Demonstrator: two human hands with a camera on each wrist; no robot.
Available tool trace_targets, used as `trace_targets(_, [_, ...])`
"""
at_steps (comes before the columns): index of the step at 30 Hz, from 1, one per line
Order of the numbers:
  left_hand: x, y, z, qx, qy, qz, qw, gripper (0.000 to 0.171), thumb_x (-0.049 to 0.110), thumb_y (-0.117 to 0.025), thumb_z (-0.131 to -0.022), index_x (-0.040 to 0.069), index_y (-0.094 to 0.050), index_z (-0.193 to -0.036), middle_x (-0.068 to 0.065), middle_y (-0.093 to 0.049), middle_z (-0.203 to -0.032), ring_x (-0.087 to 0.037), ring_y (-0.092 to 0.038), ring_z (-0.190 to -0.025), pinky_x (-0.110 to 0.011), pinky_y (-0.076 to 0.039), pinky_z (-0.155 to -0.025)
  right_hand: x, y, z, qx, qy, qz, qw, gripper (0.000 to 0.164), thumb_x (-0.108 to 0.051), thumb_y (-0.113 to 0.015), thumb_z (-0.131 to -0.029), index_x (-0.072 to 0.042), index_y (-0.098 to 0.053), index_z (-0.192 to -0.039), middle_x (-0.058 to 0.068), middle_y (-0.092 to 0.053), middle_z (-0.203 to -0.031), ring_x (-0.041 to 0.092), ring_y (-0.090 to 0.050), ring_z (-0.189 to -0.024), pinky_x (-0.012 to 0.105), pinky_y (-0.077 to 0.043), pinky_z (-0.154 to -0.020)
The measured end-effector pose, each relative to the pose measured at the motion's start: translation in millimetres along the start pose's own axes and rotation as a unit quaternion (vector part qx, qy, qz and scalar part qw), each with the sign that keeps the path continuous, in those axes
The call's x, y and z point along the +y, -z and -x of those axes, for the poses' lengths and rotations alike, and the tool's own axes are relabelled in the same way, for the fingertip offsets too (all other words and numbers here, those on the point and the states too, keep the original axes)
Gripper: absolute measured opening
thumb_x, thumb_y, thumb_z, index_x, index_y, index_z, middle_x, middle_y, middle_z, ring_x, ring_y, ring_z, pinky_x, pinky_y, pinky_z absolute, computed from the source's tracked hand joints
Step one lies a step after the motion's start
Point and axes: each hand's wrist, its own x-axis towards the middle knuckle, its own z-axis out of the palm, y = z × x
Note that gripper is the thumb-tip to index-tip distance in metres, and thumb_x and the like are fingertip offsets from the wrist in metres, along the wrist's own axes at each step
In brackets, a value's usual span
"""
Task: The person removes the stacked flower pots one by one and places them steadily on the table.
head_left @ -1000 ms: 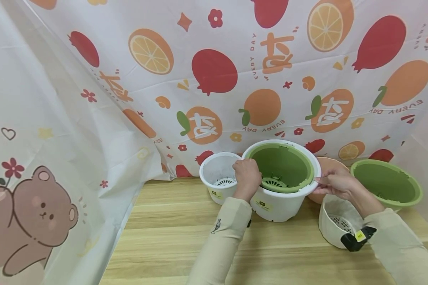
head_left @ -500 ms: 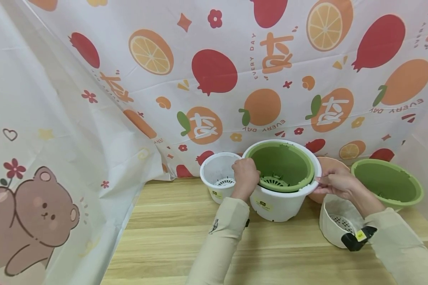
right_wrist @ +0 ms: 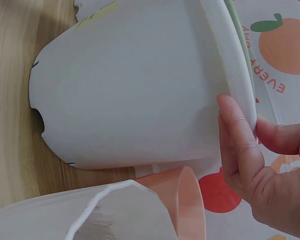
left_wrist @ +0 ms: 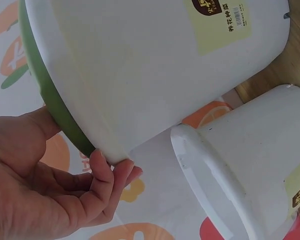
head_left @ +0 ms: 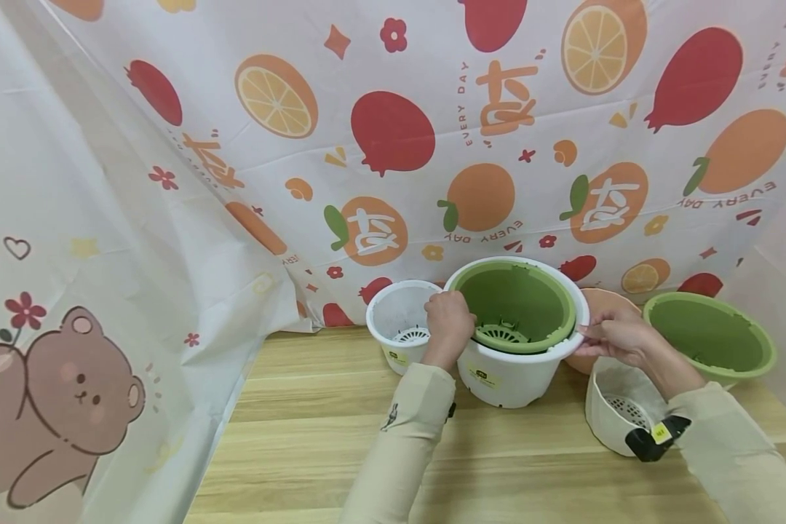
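A large white flowerpot [head_left: 511, 382] stands upright on the wooden table with a green flowerpot [head_left: 524, 295] nested inside it. My left hand [head_left: 448, 327] grips the left side of the rims. In the left wrist view the fingers [left_wrist: 106, 182] curl under the white rim and the thumb passes behind the green one. On the opposite side my right hand [head_left: 618, 338] pinches the white rim, its fingers [right_wrist: 240, 142] against the outer wall and its thumb over the edge. The green pot's slotted base shows inside; part of its left rim is hidden by my left hand.
A smaller white flowerpot [head_left: 393, 313] stands just left of the large one. To the right are a peach pot [head_left: 609, 297], partly hidden, a cream pot [head_left: 602, 418] and another green flowerpot [head_left: 714, 331]. Behind them hangs a fruit-printed sheet [head_left: 432, 211].
My left hand has shifted very slightly left along the rim. Both pots and the right hand keep their places.
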Motion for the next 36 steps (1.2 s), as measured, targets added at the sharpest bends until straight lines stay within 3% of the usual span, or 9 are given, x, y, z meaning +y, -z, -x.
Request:
trace_targets(8, [-5.1,1.6,-0.2,0.012,-0.004,0.039,0.9992,0.027,0.027,-0.073,-0.076,0.001,-0.067,-0.078,-0.010,-0.063,-0.076,-0.024,-0.058,-0.076,-0.034,-0.050,-0.066,0.0,0.2,-0.9,0.005,-0.003,-0.002,1.000,0.016,0.010,-0.043,-0.091,0.005,-0.050,-0.078,0.015,-0.057,-0.080,0.025,-0.065,-0.069,0.036,-0.055,-0.070])
trace_targets(17, [-7.8,3.3,-0.5,-0.003,-0.002,0.083,0.9965,0.023,0.020,-0.074,-0.076,-0.002,-0.067,-0.080,-0.011,-0.062,-0.076,-0.026,-0.058,-0.077,-0.035,-0.050,-0.068,1.2,2.8,-0.3,0.001,0.013,-0.008,1.000,0.019,0.013,-0.041,-0.089,0.006,-0.052,-0.075,0.016,-0.056,-0.081,0.026,-0.066,-0.067,0.038,-0.055,-0.070])
trace_targets(29, [-6.2,4.0,0.0,-0.013,0.026,0.051,0.9983,0.022,0.022,-0.072,-0.077,0.001,-0.066,-0.077,-0.011,-0.059,-0.077,-0.025,-0.052,-0.078,-0.034,-0.047,-0.062,2.2,0.2,-0.1,0.008,0.016,-0.012,1.000,0.018,0.014,-0.041,-0.089,0.006,-0.052,-0.076,0.016,-0.055,-0.081,0.026,-0.065,-0.067,0.037,-0.055,-0.066])
trace_targets(36, [-7.3,5.3,1.3,-0.002,0.023,0.064,0.9977,0.020,0.019,-0.072,-0.077,-0.001,-0.065,-0.077,-0.012,-0.059,-0.076,-0.025,-0.054,-0.076,-0.034,-0.049,-0.063,2.0,-0.6,-0.8,0.007,0.009,-0.011,1.000,0.018,0.013,-0.041,-0.090,0.006,-0.050,-0.076,0.016,-0.055,-0.081,0.025,-0.065,-0.067,0.036,-0.056,-0.067])
